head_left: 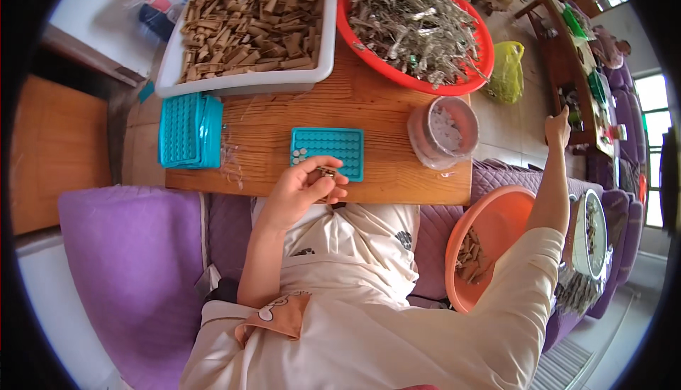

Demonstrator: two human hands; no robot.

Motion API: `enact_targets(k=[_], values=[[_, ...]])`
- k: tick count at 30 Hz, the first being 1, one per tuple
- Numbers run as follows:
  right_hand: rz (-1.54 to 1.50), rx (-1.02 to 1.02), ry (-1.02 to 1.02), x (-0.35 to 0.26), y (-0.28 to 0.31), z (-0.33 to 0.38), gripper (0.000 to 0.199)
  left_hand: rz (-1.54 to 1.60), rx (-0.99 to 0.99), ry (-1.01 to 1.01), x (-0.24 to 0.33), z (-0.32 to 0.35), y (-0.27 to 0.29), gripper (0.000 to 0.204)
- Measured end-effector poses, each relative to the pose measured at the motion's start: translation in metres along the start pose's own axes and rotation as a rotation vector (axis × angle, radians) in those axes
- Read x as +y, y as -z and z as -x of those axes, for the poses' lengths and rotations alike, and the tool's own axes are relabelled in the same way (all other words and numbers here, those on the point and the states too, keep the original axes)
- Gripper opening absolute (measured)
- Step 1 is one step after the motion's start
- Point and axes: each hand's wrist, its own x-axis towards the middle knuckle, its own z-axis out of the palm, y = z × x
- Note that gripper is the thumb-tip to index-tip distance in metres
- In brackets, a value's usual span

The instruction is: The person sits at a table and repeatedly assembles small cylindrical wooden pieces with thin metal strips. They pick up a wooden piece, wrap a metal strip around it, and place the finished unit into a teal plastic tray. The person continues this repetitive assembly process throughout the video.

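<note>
In the head view, a small teal tray (342,144) with rows of round dips is laid flat on the wooden tabletop (262,117), close to the body, probably so it can be reached easily. A few white discs (301,154) are set at its left end. Over the tray's near edge, a small dark shiny piece (325,171) is held by the left hand (299,190); its fingers are curled in, likely because something so tiny could be dropped. The right hand (558,127) is stretched far to the right of the tray; whether anything is gripped there cannot be told. Beyond the tray, brown pieces (248,28) are kept in by the white bin (327,35), and silvery metal strips (415,25) are heaped in a red basin (484,46), maybe against spilling.
</note>
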Motion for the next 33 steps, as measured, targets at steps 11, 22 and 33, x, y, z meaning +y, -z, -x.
enact_targets(k=[11,22,33], values=[[-0.719,0.191,0.782,-0.243,0.045,0.062,0.028,0.027,0.018,0.062,-0.006,0.011,-0.008,0.026],[-0.408,-0.387,1.315,-0.432,0.045,0.233,0.032,0.042,0.020,0.071,-0.007,0.008,-0.009,0.020],[-0.371,-0.472,1.002,-0.459,0.018,0.285,0.019,0.367,0.164,-0.002,-0.013,0.020,-0.001,0.031]])
